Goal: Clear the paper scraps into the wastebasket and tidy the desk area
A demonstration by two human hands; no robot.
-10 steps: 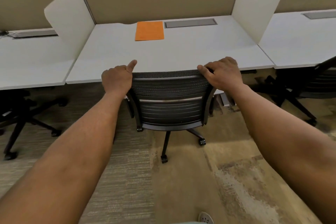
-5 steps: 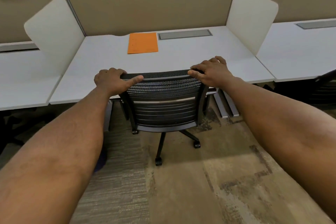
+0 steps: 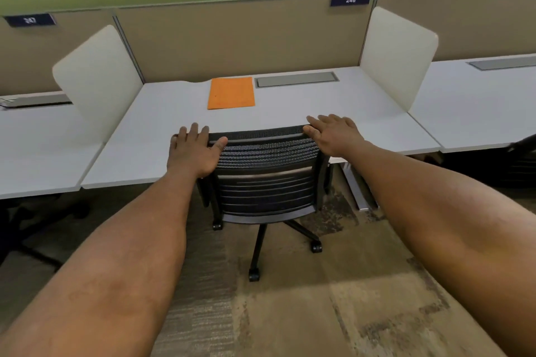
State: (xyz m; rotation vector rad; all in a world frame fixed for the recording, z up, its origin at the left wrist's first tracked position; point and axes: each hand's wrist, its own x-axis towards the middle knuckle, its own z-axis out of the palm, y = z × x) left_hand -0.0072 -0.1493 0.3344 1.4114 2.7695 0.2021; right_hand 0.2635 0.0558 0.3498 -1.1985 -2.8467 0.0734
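Both hands lie flat on the top rail of the black mesh chair (image 3: pixel 265 171), left hand (image 3: pixel 193 153) at its left corner, right hand (image 3: pixel 333 133) at its right, fingers spread, not clamped. The chair back faces near, tucked against the smooth white counter (image 3: pixel 333 107). A flat orange rectangular folder (image 3: pixel 231 93) lies far-centre, long axis running near-to-far.

the chair (image 3: pixel 265 171) back is black woven mesh in a smooth plastic frame. beyond it, the desk (image 3: pixel 290 113) is matt white laminate, bearing a flat matt orange folder (image 3: pixel 231 93). beneath the chair, coarse mottled carpet (image 3: pixel 333 313).
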